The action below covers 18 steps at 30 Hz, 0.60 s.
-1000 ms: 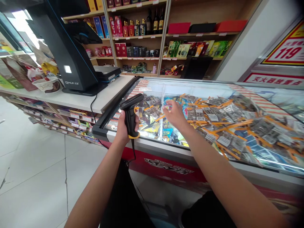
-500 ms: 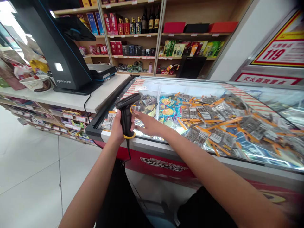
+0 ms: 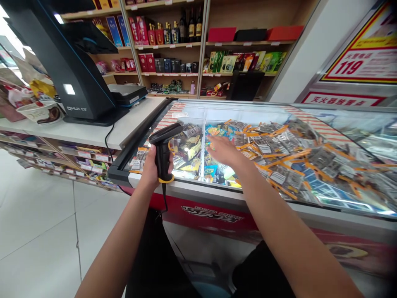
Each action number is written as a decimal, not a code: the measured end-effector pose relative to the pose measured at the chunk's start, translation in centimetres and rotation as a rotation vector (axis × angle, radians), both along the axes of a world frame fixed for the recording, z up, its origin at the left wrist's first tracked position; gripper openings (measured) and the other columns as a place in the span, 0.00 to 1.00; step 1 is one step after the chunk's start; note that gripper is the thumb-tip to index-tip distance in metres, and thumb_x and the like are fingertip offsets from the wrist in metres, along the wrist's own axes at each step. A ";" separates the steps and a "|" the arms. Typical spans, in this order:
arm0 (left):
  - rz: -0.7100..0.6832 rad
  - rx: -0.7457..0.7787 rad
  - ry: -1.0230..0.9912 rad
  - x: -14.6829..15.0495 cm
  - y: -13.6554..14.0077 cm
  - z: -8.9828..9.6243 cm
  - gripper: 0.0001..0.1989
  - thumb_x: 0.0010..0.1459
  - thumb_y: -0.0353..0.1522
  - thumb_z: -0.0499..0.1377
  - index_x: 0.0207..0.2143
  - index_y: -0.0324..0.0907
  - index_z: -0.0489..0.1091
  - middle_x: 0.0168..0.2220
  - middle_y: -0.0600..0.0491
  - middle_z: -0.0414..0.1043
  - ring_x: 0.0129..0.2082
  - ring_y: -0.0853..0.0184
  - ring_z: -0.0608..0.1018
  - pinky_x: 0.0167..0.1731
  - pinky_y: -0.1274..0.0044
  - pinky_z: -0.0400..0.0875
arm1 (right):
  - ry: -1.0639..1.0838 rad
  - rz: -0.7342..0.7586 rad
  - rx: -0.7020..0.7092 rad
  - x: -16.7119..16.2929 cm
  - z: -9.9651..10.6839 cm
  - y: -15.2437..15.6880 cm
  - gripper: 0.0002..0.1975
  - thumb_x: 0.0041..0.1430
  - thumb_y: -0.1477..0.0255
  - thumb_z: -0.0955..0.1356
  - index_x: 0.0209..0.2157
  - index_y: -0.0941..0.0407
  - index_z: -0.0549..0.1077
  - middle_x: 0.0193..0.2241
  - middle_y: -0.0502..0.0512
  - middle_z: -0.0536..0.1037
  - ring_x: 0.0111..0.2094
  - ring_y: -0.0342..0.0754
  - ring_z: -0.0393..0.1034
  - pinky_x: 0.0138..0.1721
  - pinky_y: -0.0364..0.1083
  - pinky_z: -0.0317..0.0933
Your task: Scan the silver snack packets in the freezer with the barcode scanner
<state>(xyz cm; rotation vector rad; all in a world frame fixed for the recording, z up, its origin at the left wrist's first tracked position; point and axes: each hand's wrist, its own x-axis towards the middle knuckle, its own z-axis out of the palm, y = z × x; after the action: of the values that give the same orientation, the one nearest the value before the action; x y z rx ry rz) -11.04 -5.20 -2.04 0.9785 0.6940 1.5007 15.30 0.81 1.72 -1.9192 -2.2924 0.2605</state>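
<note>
My left hand (image 3: pixel 149 169) is wrapped around the grip of a black barcode scanner (image 3: pixel 162 159) with yellow trim. The scanner stands upright over the near left edge of a chest freezer (image 3: pixel 198 187), and its cord hangs down in front. Farther right, my right hand (image 3: pixel 222 150) is held over the freezer with its fingers stretched out and nothing visible in it. Blue packets (image 3: pixel 217 130) show just beyond those fingers. To the left of the white divider lie dark and yellow packets (image 3: pixel 190 149).
Many orange-edged packets (image 3: pixel 279 165) spread across the freezer's right part. A checkout terminal (image 3: pixel 71 82) and a white tub (image 3: pixel 41 112) stand on the counter (image 3: pixel 102 133) at left. Behind are shelves with bottles (image 3: pixel 190 27) and boxes. A red freezer front is near my legs.
My right hand has moved away from the scanner to the right, over the freezer. The left hand still holds the scanner in nearly the same place. The view has shifted slightly.
</note>
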 end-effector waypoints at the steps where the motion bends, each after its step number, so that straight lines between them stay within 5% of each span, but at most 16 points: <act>1: 0.002 -0.004 -0.002 0.0 0.0 0.0 0.37 0.60 0.65 0.68 0.46 0.40 0.78 0.25 0.58 0.73 0.13 0.74 0.67 0.13 0.79 0.57 | 0.034 0.067 0.009 -0.4 0.0 -0.1 0.36 0.82 0.64 0.60 0.85 0.55 0.60 0.84 0.66 0.61 0.84 0.69 0.53 0.81 0.66 0.52; 5: 0.000 -0.028 0.006 -0.1 0.0 -0.1 0.36 0.62 0.65 0.67 0.45 0.41 0.77 0.26 0.57 0.73 0.14 0.73 0.68 0.14 0.78 0.57 | 0.076 -0.073 0.094 -1.2 0.0 -0.2 0.34 0.83 0.62 0.60 0.81 0.61 0.66 0.80 0.75 0.65 0.82 0.75 0.55 0.79 0.70 0.54; 9: -0.045 0.000 0.053 -0.2 -0.1 -0.2 0.39 0.59 0.67 0.68 0.46 0.40 0.78 0.27 0.56 0.75 0.15 0.72 0.70 0.15 0.78 0.58 | 0.168 -0.213 -0.017 -0.6 -0.1 0.5 0.31 0.76 0.62 0.71 0.72 0.64 0.75 0.73 0.83 0.72 0.76 0.79 0.66 0.73 0.68 0.63; 13: -0.102 0.044 0.103 -0.2 -0.5 0.0 0.41 0.59 0.69 0.68 0.48 0.40 0.78 0.27 0.56 0.76 0.15 0.73 0.68 0.16 0.78 0.61 | 0.597 -0.220 -0.089 -0.6 0.1 1.0 0.26 0.68 0.68 0.77 0.65 0.58 0.79 0.61 0.73 0.84 0.62 0.69 0.81 0.64 0.60 0.73; 18: -0.211 0.088 0.173 -0.5 -0.8 0.0 0.42 0.60 0.69 0.66 0.50 0.40 0.77 0.27 0.56 0.75 0.15 0.71 0.71 0.16 0.78 0.62 | 1.310 -0.322 -0.156 -2.3 0.9 0.2 0.09 0.69 0.73 0.75 0.49 0.50 0.80 0.49 0.60 0.89 0.57 0.60 0.85 0.62 0.60 0.75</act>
<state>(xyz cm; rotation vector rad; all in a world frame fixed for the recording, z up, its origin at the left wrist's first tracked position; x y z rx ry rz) -11.52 -6.02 -2.04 1.2206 0.6294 1.2809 13.03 1.00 2.63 -1.3705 -1.0940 1.2140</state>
